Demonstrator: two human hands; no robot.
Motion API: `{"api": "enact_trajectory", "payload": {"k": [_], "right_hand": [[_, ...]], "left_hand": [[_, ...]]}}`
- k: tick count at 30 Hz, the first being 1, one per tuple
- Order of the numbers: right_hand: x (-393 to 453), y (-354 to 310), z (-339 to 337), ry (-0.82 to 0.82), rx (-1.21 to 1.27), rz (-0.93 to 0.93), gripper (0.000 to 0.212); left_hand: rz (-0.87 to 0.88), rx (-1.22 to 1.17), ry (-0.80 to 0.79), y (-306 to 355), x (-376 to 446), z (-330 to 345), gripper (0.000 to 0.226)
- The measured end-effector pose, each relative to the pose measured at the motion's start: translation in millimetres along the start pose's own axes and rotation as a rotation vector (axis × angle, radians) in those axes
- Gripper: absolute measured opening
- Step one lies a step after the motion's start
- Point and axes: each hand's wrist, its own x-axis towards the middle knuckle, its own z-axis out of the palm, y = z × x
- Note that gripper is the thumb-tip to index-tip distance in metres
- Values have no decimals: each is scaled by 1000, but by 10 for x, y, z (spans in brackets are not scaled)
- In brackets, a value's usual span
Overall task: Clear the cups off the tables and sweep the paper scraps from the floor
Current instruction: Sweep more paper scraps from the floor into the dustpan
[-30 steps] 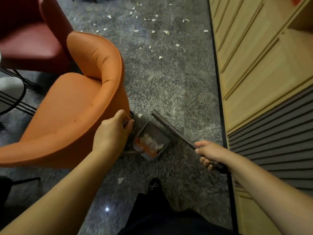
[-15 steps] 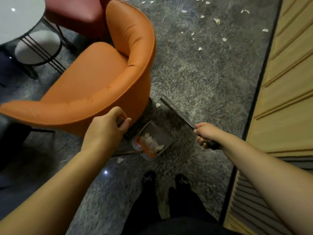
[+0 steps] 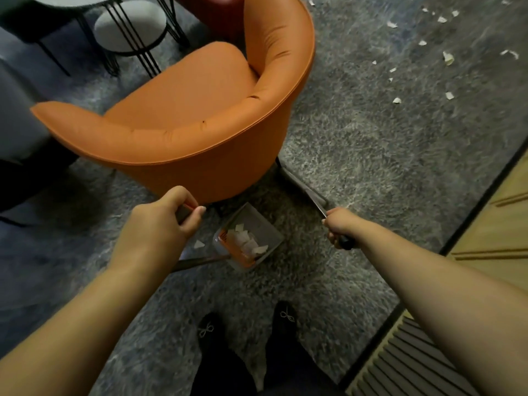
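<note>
head view | left hand (image 3: 160, 224) grips dustpan handle (image 3: 200, 261) | right hand (image 3: 341, 227) grips broom handle (image 3: 303, 188) | dustpan (image 3: 248, 238) holds paper scraps (image 3: 245, 242) beside orange chair (image 3: 183, 115)

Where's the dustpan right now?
The dustpan sits low on the carpet between both hands, just behind the orange chair, holding paper scraps.
</note>
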Motion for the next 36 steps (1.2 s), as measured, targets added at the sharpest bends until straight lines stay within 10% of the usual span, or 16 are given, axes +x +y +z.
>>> {"api": "enact_trajectory", "payload": {"k": [36], "right_hand": [[-1416,-255,2516,-219,-414,-189,32]], "left_hand": [[-289,65,73,-2239,-1585,-774,17]]}}
